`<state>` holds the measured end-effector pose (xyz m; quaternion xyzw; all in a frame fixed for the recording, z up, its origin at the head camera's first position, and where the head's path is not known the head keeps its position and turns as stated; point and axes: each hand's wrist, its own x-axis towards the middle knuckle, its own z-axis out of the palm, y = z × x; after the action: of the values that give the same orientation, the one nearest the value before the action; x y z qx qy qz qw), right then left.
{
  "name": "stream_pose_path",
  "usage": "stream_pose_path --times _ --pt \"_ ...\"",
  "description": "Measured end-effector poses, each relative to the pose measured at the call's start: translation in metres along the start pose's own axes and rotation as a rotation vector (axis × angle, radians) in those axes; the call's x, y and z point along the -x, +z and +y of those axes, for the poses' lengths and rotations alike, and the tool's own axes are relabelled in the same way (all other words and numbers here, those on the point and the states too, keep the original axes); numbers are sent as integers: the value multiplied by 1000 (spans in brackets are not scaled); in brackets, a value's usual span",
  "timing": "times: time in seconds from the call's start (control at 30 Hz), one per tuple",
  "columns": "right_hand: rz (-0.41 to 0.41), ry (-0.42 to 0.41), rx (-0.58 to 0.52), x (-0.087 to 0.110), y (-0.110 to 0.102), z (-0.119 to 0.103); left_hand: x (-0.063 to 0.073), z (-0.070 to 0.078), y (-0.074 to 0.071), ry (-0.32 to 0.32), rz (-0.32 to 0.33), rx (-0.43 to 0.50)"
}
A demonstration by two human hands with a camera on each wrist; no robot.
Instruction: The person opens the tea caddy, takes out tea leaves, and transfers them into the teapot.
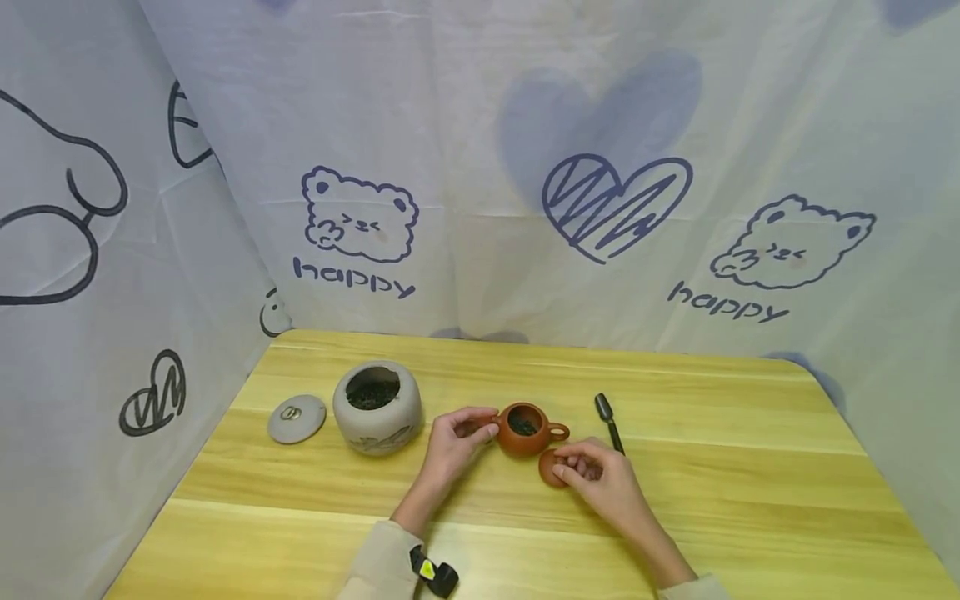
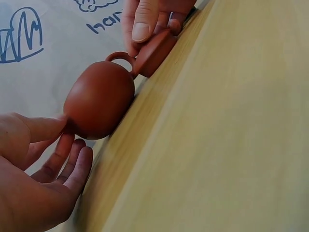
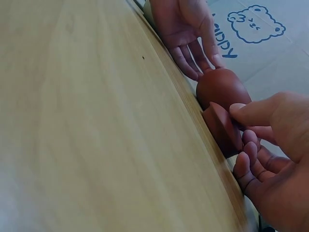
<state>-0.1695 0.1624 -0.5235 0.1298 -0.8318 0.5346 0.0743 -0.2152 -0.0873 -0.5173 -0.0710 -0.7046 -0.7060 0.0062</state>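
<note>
A small reddish-brown clay teapot [image 1: 517, 442] stands lidless on the table, dark tea leaves [image 1: 522, 425] inside it. My left hand [image 1: 454, 446] pinches its spout between thumb and fingers; in the left wrist view the spout is mostly hidden by that grip. At the teapot's handle side, my right hand [image 1: 603, 483] holds the matching round lid [image 1: 551, 469] by thumb and fingertips. The lid [image 3: 223, 129] is tilted on edge in the right wrist view, low beside the teapot [image 3: 222, 87].
Left of the teapot stands a round grey jar [image 1: 378, 429], uncovered, with dark leaves in it. Its grey lid [image 1: 297, 419] lies further left. A dark tea scoop [image 1: 609, 421] lies behind my right hand. A printed cloth [image 1: 480, 250] hangs behind the wooden table [image 1: 750, 467].
</note>
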Motion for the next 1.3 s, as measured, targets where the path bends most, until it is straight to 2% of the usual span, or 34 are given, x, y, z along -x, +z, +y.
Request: stream_pose_path --times 0.2,0.5,0.63,0.83,1.1,1.3 --pt "8 -87 14 0 0 -1 -1 -2 3 15 22 9" --pt "14 -56 49 -2 1 -1 -1 -4 5 28 32 6" --pt "18 -73 64 -3 0 -10 -1 -3 5 17 36 5" --pt "21 -87 29 -7 -5 -26 0 -5 5 8 41 -6" --pt "32 -137 20 -16 -1 -31 0 -7 4 -14 37 -6" --pt "25 -147 65 -25 3 -33 0 -7 4 -3 46 -8"
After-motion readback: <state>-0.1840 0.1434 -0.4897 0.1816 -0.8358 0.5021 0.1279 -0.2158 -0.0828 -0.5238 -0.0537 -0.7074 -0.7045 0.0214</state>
